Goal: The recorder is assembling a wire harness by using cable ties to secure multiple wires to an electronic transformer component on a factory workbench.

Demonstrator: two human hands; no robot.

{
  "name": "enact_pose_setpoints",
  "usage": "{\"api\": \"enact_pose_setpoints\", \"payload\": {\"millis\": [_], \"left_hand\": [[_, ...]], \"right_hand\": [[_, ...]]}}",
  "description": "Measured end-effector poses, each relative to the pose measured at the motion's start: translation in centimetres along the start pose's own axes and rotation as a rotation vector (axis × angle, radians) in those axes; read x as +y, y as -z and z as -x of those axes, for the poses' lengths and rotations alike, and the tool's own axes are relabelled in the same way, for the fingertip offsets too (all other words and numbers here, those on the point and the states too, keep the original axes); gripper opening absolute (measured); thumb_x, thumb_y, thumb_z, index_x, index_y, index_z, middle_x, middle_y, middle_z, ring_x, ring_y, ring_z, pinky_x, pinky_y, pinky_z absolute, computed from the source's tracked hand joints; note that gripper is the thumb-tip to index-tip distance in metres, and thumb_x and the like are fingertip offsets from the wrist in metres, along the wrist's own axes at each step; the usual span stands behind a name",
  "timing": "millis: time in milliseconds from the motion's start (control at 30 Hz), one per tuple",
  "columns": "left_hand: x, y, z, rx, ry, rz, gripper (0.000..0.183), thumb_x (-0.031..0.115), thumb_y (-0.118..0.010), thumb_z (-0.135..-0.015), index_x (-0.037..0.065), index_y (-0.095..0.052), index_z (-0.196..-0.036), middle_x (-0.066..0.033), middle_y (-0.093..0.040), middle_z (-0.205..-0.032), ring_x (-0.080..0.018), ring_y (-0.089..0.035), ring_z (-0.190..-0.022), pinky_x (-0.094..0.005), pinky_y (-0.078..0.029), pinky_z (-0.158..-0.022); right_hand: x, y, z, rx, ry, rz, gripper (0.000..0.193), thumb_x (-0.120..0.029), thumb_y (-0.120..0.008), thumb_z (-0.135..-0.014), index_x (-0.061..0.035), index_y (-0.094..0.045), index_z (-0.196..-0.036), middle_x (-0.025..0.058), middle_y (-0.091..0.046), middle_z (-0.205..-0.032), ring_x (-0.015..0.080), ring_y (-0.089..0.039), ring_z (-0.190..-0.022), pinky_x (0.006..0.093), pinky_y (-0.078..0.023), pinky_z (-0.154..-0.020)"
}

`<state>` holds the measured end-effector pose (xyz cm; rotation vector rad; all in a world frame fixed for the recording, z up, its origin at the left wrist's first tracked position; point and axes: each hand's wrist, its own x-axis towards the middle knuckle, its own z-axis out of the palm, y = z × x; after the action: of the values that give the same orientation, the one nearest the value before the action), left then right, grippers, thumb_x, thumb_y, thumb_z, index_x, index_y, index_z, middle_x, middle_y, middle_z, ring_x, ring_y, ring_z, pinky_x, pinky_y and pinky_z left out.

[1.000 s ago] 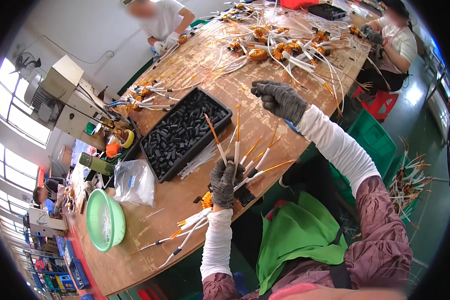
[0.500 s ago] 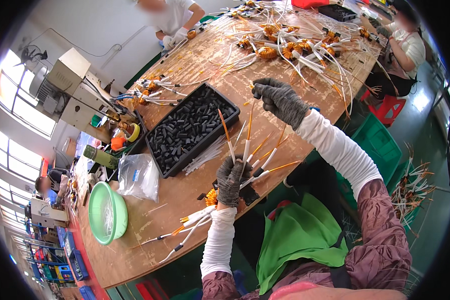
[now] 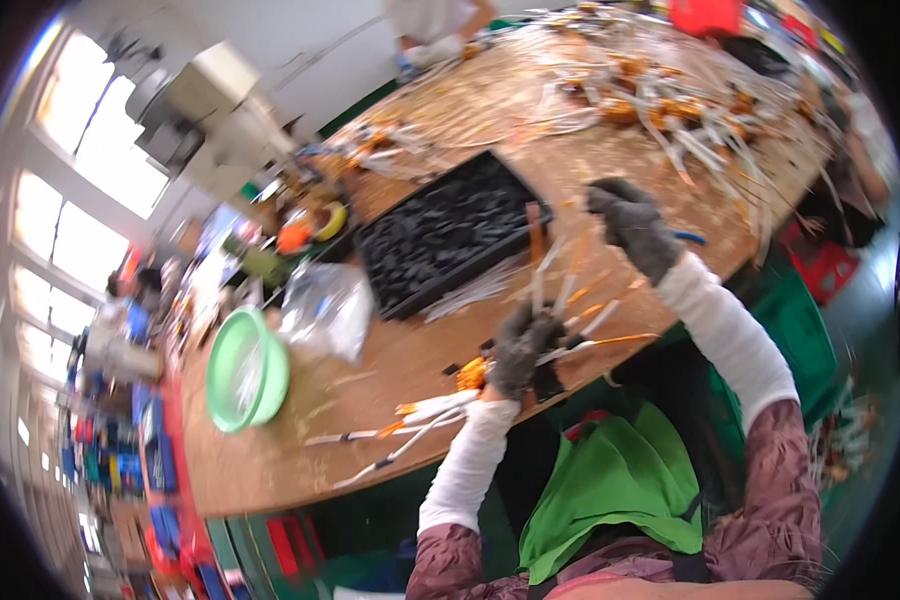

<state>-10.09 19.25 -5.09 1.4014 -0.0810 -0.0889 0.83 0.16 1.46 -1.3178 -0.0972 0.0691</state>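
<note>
My left hand (image 3: pixel 525 345), in a dark grey glove, is closed round a bundle of white-sleeved wires (image 3: pixel 540 270) with bare copper ends that stand up and fan out to the right. A copper-wound coil (image 3: pixel 471 374) sits against its wrist side, and more white-sleeved leads (image 3: pixel 435 407) trail leftward over the table edge. My right hand (image 3: pixel 632 222), gloved alike, is up to the right of the wire tips. Its fingers are pinched together beside one upright copper end; motion blur hides what lies between them.
A black tray (image 3: pixel 450 240) of short black sleeves lies beyond my left hand, with loose white tubes (image 3: pixel 475 290) along it. Further left are a clear plastic bag (image 3: pixel 327 308) and a green basin (image 3: pixel 280 372). Coils with wires (image 3: pixel 670 100) heap at the far right; co-workers are beyond.
The whole view has shifted and blurred, so the table and both hands appear further right. My left hand keeps the wire bundle; my right hand stays pinched near the wire tips.
</note>
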Motion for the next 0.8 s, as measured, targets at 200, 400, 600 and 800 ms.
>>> {"api": "enact_pose_setpoints", "payload": {"millis": [200, 400, 600, 800], "left_hand": [[-0.7, -0.9, -0.9, -0.158, -0.03, 0.097, 0.022, 0.015, -0.051, -0.09, 0.0, -0.053, -0.104, -0.0038, -0.057, -0.073, -0.0096, -0.057, -0.063, -0.0217, -0.048, -0.059], [-1.0, -0.2, -1.0, -0.195, -0.018, 0.145, 0.023, 0.02, -0.052, -0.089, 0.002, -0.056, -0.103, -0.0035, -0.059, -0.074, -0.0087, -0.056, -0.066, -0.0218, -0.047, -0.06], [-0.5, 0.1, -0.3, -0.101, -0.001, 0.02, 0.025, 0.019, -0.051, -0.089, 0.001, -0.055, -0.105, -0.0034, -0.058, -0.073, -0.0098, -0.056, -0.065, -0.0232, -0.046, -0.059], [-0.9, -0.4, -0.6, -0.124, 0.017, 0.054, 0.026, 0.023, -0.057, -0.087, 0.003, -0.058, -0.103, -0.0032, -0.061, -0.075, -0.0081, -0.057, -0.067, -0.0214, -0.046, -0.061]], "right_hand": [[0.9, 3.0, 0.0, 0.128, 0.008, 0.101, 0.019, -0.031, -0.061, -0.084, -0.013, -0.059, -0.089, -0.0079, -0.043, -0.056, 0.0017, -0.031, -0.037, 0.0183, -0.025, -0.034], [1.3, 2.9, 0.6, -0.052, -0.022, 0.049, 0.022, -0.029, -0.062, -0.084, -0.0094, -0.059, -0.094, -0.0066, -0.047, -0.06, 0.0016, -0.035, -0.04, 0.0183, -0.028, -0.036], [-0.7, 1.4, 2.4, -0.214, -0.102, -0.147, 0.025, -0.017, -0.059, -0.085, -0.003, -0.056, -0.105, -0.0041, -0.053, -0.068, 0.002, -0.04, -0.046, 0.0186, -0.032, -0.04], [1.2, 1.1, 4.6, -0.285, -0.223, 0.029, 0.02, -0.02, -0.067, -0.079, -0.0038, -0.062, -0.091, -0.0023, -0.057, -0.069, 0.0022, -0.043, -0.048, 0.0168, -0.034, -0.042]]}}
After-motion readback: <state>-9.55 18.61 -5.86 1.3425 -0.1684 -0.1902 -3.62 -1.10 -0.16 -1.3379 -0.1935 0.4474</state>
